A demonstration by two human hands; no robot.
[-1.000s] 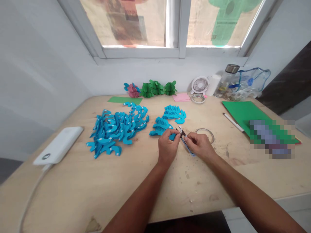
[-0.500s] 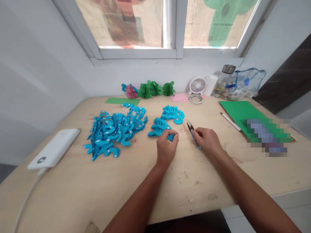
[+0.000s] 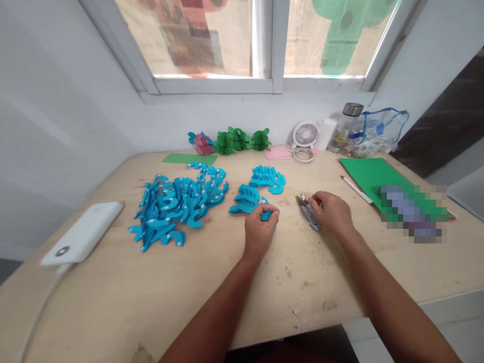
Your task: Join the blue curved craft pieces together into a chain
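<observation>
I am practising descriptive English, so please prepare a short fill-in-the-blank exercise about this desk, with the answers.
The large pile of paper pieces is ____ with white marks.
The snips are closest to the ____ hand.
At the back, ____ green paper figures stand beside a mostly pink one.
The white pen lies beside a large ____ sheet.

Missing words: blue; right; three; green.

Slim snips [image 3: 312,220] with dark pointed blades and blue-grey handles, slanting at the counter [image 3: 227,282], tips away from the person, against the right fingers [image 3: 316,201], a blue paper piece [image 3: 265,216], mostly hidden, within the pinched left fingers [image 3: 267,207].
</observation>
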